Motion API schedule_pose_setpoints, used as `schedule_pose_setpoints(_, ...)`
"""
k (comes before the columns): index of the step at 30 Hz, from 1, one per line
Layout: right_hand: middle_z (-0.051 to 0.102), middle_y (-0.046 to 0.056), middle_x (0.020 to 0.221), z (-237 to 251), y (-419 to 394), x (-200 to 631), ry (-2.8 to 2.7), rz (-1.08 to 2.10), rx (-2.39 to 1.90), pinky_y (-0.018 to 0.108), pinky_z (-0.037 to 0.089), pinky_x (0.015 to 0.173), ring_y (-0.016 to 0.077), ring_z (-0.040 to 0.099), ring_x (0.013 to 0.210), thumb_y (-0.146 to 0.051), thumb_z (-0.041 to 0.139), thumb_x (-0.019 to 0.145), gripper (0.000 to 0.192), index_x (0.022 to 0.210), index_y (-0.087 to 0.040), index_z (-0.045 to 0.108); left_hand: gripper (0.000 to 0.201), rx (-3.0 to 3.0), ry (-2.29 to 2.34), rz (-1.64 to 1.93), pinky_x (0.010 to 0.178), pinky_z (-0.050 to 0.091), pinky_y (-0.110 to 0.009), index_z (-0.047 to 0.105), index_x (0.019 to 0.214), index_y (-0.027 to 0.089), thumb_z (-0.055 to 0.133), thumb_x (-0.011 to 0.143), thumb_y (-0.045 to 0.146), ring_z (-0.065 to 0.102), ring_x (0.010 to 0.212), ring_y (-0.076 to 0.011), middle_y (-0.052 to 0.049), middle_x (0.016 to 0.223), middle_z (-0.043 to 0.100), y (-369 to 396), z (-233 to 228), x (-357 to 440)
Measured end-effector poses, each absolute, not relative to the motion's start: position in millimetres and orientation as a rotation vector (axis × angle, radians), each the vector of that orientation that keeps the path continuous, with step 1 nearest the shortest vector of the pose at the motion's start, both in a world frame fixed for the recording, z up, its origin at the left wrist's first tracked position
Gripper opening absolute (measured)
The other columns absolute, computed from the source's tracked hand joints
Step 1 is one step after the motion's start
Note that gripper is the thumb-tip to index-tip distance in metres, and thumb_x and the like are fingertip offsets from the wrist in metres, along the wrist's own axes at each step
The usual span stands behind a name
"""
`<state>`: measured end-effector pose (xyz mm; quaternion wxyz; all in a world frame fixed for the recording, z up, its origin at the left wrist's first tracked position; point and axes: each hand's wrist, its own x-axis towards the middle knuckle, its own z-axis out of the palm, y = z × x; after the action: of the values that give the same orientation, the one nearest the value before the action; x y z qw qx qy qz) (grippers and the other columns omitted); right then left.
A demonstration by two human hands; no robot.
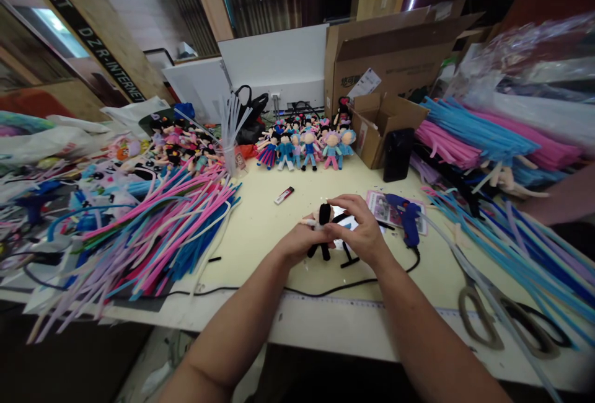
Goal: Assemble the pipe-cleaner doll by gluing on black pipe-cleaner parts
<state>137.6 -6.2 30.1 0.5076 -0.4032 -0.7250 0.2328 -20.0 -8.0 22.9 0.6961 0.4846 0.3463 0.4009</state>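
A small doll of fuzzy stems [324, 212], with black hair and black legs, is between my hands over the middle of the table. My left hand [301, 243] is closed around its body from the left, and a pale arm of the doll sticks out there. The fingers of my right hand [360, 224] curve in from the right and rest against the doll's head and side. Its front is partly hidden by my fingers. Behind my right hand are a bright, glossy surface and black strips, partly covered.
A blue glue gun [408, 220] lies right of my hands, its cord crossing the table front. Large scissors [483, 304] are at front right. Chenille stems [158, 229] heap at left, more at right [483, 130]. Finished dolls [309, 149] stand behind, near a cardboard box [372, 124].
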Motion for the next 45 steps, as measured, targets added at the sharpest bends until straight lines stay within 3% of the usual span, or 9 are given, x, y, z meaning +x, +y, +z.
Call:
schedule_pose_setpoints(24,0.058,0.007,0.105,35.2,-8.8,136.5,-1.824,0.347,-0.976,0.043,0.041,0.092,0.0248,0.051,0.102,-0.021,0.071,0.072,0.036,0.107,-0.023,0.063,0.034,1.126,0.822,0.894,0.059,0.044,-0.024,0.050,0.080,0.016,0.075,0.060,0.025,0.051,0.062,-0.0097,0.004,0.069,0.050,-6.7,22.0,-20.1)
schedule_pose_setpoints(31,0.058,0.007,0.105,36.9,-9.7,136.6,-1.849,0.317,-0.985,0.045,0.043,0.090,0.0260,0.051,0.102,-0.021,0.067,0.074,0.036,0.110,-0.026,0.064,0.033,1.160,0.862,0.871,0.057,0.041,-0.023,0.054,0.080,0.014,0.076,0.059,0.029,0.051,0.058,-0.0094,0.004,0.065,0.053,-7.5,23.6,-19.7)
schedule_pose_setpoints(45,0.059,0.008,0.102,33.8,-8.0,134.6,-1.873,0.290,-0.985,0.043,0.043,0.087,0.0255,0.052,0.098,-0.017,0.067,0.074,0.033,0.106,-0.023,0.064,0.021,1.246,0.850,0.815,0.055,0.038,-0.023,0.053,0.074,0.014,0.069,0.064,0.024,0.050,0.055,-0.0101,0.003,0.058,0.054,-8.0,22.6,-21.0)
